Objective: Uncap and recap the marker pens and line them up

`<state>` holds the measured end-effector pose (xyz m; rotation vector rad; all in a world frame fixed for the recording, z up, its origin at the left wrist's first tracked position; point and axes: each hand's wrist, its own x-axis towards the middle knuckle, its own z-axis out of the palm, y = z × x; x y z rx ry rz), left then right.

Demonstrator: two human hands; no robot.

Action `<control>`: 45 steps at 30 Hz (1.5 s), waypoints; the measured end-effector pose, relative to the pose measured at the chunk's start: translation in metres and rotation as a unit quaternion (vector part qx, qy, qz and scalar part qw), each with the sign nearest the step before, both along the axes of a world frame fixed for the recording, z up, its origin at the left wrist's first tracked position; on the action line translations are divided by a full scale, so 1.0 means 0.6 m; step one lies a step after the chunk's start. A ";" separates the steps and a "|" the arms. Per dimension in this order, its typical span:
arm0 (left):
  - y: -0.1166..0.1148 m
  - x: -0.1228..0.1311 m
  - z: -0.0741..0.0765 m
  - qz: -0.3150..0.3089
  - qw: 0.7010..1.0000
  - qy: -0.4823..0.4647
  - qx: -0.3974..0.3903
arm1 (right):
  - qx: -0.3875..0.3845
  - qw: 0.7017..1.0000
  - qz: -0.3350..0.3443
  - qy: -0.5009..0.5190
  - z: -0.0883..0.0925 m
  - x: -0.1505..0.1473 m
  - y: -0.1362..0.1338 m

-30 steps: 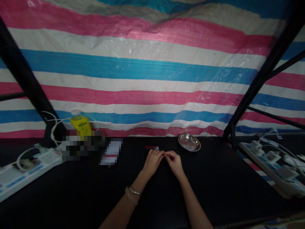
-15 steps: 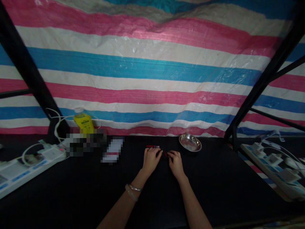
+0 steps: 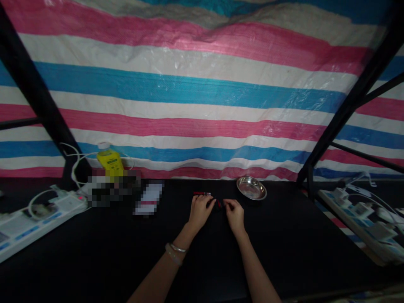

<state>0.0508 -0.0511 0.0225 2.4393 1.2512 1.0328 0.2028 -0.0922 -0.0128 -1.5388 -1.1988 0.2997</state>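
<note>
My left hand point(image 3: 199, 211) is closed in a pinch above the black table, its fingertips close to a small red and black piece point(image 3: 219, 204). Whatever those fingers hold is too small and dark to name. Just beyond its knuckles lies a slim red stick with a silvery end point(image 3: 201, 193), like a pen or small screwdriver. My right hand point(image 3: 235, 215) is on the other side of the red and black piece, a little apart from it. Its thumb and fingers are pressed together, and anything between them is hidden.
A shiny metal dish point(image 3: 251, 188) stands at the back right. To the left are a blurred-out phone-like slab point(image 3: 149, 199), a yellow bottle point(image 3: 111, 162) and a power strip point(image 3: 31, 221) with cables. Another power strip point(image 3: 360, 223) lies right. A striped sheet point(image 3: 202, 92) hangs behind.
My right hand has drawn slightly right, off the small red and black piece. My left hand has stayed nearly in place; the thin dark tip by its fingers shows less now.
</note>
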 end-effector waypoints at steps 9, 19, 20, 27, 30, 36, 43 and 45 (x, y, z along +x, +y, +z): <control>0.000 0.001 -0.006 -0.049 0.997 -0.019 0.055 | -0.005 0.871 0.097 0.482 0.022 0.006 0.008; 0.005 0.001 -0.014 -0.067 0.990 -0.013 0.124 | -0.001 0.835 0.172 0.522 0.035 -0.006 0.004; 0.005 0.000 -0.014 -0.070 0.989 -0.008 0.128 | -0.001 0.839 0.174 0.516 0.036 -0.008 0.003; 0.007 0.000 -0.018 -0.107 0.987 -0.014 0.120 | 0.025 0.881 0.176 0.438 0.023 -0.021 0.005; 0.008 0.003 -0.021 -0.116 0.987 -0.032 0.108 | 0.026 0.901 0.187 0.391 0.015 -0.024 0.007; -0.005 0.006 -0.005 -0.138 0.987 0.026 0.076 | 0.082 0.944 0.181 0.265 0.012 -0.033 0.003; -0.018 0.004 0.012 -0.157 0.983 0.060 0.069 | 0.111 0.974 0.148 0.133 0.017 -0.035 -0.005; -0.015 0.001 0.016 -0.137 0.988 0.040 0.065 | 0.108 0.972 0.139 0.153 0.013 -0.037 -0.002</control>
